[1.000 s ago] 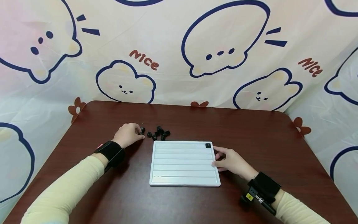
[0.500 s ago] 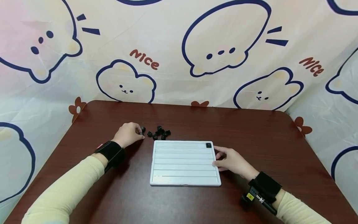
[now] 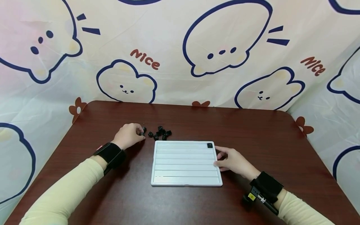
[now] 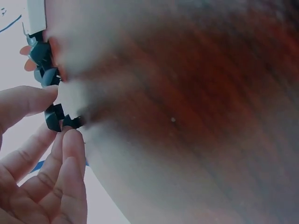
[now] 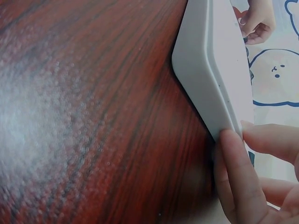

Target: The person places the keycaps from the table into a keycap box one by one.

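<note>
At the left of the head view, my left hand (image 3: 127, 136) is beside the loose black pieces. Its thumb and fingers pinch one small black keycap (image 4: 53, 117), seen better in the left wrist view, with another dark piece close by at the fingertips. A flat white ridged tray (image 3: 184, 167) lies in front of me. One black keycap (image 3: 209, 145) sits in its far right corner. My right hand (image 3: 235, 161) grips the tray's right edge; in the right wrist view the fingertips (image 5: 232, 140) press its side and rim.
Several more black keycaps (image 3: 162, 133) lie in a loose cluster just behind the tray's far left edge. All of this is on a dark brown wooden table (image 3: 180, 206). A printed cloth (image 3: 168, 37) hangs behind the table and down both sides.
Almost nothing differs. The left forearm and wrist have shifted very slightly left, while the fingers stay at the black keycaps; the right hand keeps its place on the tray.
</note>
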A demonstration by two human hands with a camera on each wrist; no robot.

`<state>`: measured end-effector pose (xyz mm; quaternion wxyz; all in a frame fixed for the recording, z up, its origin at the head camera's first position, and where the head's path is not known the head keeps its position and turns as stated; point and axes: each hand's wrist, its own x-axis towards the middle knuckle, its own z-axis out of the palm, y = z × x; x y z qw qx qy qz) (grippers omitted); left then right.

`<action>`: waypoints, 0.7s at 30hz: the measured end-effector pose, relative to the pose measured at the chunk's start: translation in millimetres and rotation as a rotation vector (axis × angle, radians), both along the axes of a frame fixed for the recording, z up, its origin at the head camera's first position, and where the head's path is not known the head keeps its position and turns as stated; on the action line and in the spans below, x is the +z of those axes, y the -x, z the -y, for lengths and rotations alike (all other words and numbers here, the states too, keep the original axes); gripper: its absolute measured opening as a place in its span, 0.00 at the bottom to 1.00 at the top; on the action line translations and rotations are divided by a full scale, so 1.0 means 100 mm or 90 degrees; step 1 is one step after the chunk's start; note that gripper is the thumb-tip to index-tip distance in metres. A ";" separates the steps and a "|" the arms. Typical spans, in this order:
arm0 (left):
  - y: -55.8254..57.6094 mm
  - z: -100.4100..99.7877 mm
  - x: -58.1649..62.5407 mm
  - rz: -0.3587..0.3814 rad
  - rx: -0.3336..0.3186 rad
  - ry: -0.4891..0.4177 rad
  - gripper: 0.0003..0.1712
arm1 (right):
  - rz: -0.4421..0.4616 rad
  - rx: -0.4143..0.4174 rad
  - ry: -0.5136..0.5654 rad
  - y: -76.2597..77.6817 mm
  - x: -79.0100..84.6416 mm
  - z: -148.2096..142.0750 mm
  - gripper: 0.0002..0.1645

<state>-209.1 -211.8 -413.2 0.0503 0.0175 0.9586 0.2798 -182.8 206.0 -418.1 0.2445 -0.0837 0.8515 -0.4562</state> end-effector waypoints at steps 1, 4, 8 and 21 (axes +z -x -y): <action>0.00 0.00 0.00 -0.001 -0.002 -0.002 0.10 | -0.001 0.002 0.000 0.00 0.00 0.00 0.45; -0.01 -0.01 0.02 0.001 -0.001 -0.005 0.10 | -0.001 0.001 -0.003 0.01 0.00 0.00 0.45; -0.03 -0.03 0.07 0.003 0.003 0.001 0.12 | -0.001 0.000 -0.006 0.01 0.00 0.00 0.45; -0.09 -0.16 0.14 -0.007 -0.014 -0.010 0.10 | 0.011 -0.016 0.005 0.01 -0.03 0.01 0.43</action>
